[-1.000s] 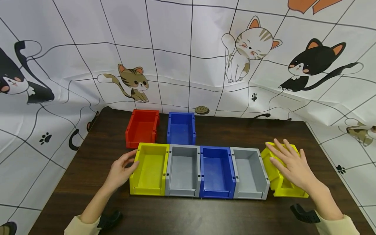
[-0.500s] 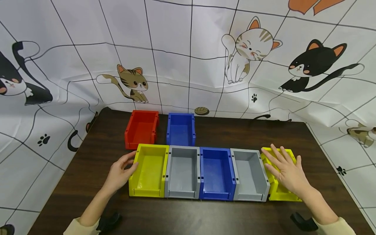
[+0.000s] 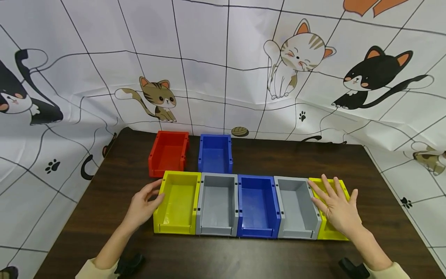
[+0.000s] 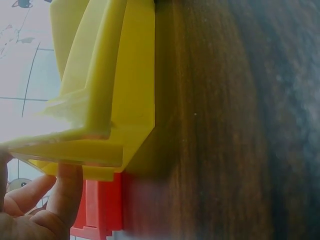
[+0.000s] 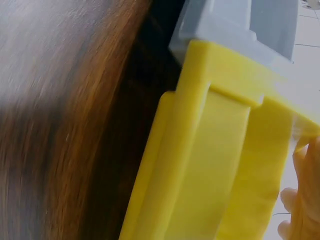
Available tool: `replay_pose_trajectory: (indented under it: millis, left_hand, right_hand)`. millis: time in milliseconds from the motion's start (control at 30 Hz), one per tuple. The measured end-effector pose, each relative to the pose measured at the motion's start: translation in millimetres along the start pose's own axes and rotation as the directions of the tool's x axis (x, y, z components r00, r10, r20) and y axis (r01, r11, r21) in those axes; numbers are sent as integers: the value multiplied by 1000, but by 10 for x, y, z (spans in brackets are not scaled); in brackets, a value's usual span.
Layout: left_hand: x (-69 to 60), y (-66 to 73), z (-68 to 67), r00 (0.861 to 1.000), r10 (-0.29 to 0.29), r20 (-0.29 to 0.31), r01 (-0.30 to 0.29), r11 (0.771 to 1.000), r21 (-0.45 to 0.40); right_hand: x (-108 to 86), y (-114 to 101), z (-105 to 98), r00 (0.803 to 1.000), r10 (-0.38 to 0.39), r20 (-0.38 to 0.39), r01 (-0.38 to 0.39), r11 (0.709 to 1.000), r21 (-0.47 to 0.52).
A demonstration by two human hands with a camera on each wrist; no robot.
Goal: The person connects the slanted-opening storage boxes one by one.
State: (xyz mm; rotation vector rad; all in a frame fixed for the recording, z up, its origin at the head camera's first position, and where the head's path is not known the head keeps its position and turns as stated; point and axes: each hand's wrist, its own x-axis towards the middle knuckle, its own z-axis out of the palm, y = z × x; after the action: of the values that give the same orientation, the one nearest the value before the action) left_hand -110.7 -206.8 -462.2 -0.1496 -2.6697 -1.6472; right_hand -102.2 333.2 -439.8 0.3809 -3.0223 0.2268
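Observation:
A row of open-front plastic bins stands side by side: a yellow bin [image 3: 179, 197] at the left end, a grey bin [image 3: 217, 201], a blue bin [image 3: 258, 201], another grey bin [image 3: 296, 203], and a second yellow bin [image 3: 329, 232] at the right end. My left hand [image 3: 143, 204] rests against the outer side of the left yellow bin, fingertips at its wall. Over the right yellow bin lies my right hand [image 3: 338, 213], fingers spread and covering much of it. In the right wrist view this bin sits against the grey bin [image 5: 225, 20].
Behind the row, a red bin [image 3: 168, 153] and a blue bin [image 3: 215, 153] stand apart on the dark wooden table [image 3: 223, 255]. A white cat-print sheet [image 3: 209, 85] hangs along the back and sides. Dark bands are at both wrists.
My right hand has moved left with the right yellow bin, closing the gap to the grey bin and straightening it in line. My left hand has stayed in place.

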Motion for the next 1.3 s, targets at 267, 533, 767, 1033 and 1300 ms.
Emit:
replay_pose_trajectory:
  millis: [267,533,767,1033,1300]
  left_hand:
    - [-1,-2,-35,1000,10,-2,-10,1000,5]
    - [0,1,-21,1000,8,9,-8,1000,-18]
    - [3,6,-3,1000,11,8,-11,999,-33]
    - [21,10,4,1000,10,5,-10,999,-37]
    - [9,-10,0,1000,24,-7,-25,999,-24]
  right_hand:
    - [92,-49,-131,994,-60,91,58,998,26]
    - [408,-231,-333,990,-138,-39,143,978,151]
    - [791,-416,-374,980,-91,-174,146,931,335]
    - [1207,-596,-389,981,-81,-177,155,876,456]
    - [1630,-874,-338,993,-66,-97,109,828,550]
